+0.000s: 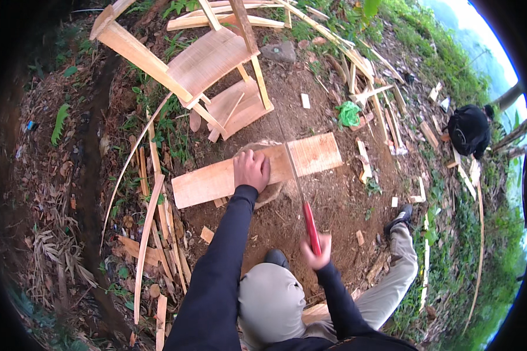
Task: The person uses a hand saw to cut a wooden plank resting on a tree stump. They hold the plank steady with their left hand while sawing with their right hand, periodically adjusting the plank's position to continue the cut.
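Observation:
A pale wooden plank (205,183) lies crosswise over a tree stump (270,194), both ends sticking out past it. My left hand (252,169) bears down on the middle of the plank with its fingers curled, gripping it. In my right hand (316,251), closed around the red handle, is a handsaw (310,222). Its thin blade crosses the plank to the right of my left hand and reaches out beyond the far edge. How deep the blade sits in the wood I cannot tell.
A wooden chair frame (211,58) stands just beyond the stump at the left. Long wooden strips (149,245) lie to my left. Several offcuts, a green plastic bag (349,113) and a black backpack (469,130) are on the ground at the right.

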Available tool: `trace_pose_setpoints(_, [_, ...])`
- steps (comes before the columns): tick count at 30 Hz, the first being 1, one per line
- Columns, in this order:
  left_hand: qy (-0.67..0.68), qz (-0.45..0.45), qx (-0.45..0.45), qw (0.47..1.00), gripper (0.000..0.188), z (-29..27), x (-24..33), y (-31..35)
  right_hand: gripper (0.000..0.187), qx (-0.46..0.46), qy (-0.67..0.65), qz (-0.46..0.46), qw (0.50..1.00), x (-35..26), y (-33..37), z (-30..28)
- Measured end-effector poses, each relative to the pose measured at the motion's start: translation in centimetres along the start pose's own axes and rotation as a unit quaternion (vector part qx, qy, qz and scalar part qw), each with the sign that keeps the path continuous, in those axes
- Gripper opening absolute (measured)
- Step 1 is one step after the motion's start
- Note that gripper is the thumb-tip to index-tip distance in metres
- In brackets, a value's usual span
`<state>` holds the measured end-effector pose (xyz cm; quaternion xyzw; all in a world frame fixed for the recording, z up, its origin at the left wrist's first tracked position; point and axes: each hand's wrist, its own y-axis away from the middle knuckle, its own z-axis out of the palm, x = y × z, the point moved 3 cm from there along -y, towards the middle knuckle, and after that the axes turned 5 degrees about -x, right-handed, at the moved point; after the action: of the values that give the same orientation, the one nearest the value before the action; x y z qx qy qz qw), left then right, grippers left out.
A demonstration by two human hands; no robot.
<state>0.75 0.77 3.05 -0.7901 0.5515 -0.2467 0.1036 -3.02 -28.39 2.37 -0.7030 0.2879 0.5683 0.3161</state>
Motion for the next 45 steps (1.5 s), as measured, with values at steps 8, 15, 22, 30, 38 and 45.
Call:
trace_pose_setpoints(8, [-0.006, -0.001, 0.010, 1.000, 0.021, 0.1, 0.1, 0.1, 0.025, -0.002, 0.027, -0.003, 1.000, -0.8, 1.7, -0.3])
trace_pose_setpoints(15, [0.007, 0.001, 0.006, 1.000, 0.020, 0.5, 0.4, 0.0, 0.026, 0.029, 0.009, 0.017, 0.999, -0.6, -7.3, 1.3])
trace_pose_setpoints(22, [0.002, -0.007, -0.018, 1.000, 0.021, 0.2, 0.6, 0.1, 0.028, 0.002, 0.024, -0.002, 1.000, 0.4, 1.7, -0.3])
trace_pose_setpoints(30, [-0.001, -0.004, -0.008, 1.000, 0.021, 0.2, -0.2, 0.6, 0.030, 0.038, -0.037, 0.030, 0.998, -0.4, -3.5, 0.9])
trace_pose_setpoints(38, [-0.004, 0.005, 0.014, 1.000, 0.020, 0.8, 0.0, 0.0, 0.028, 0.005, -0.001, -0.001, 1.000, 0.2, -6.7, 0.8])
trace_pose_setpoints(45, [-0.008, 0.000, -0.007, 1.000, 0.022, 0.4, 0.2, 0.6, 0.028, 0.001, -0.006, 0.024, 1.000, -1.7, 3.4, -0.6])
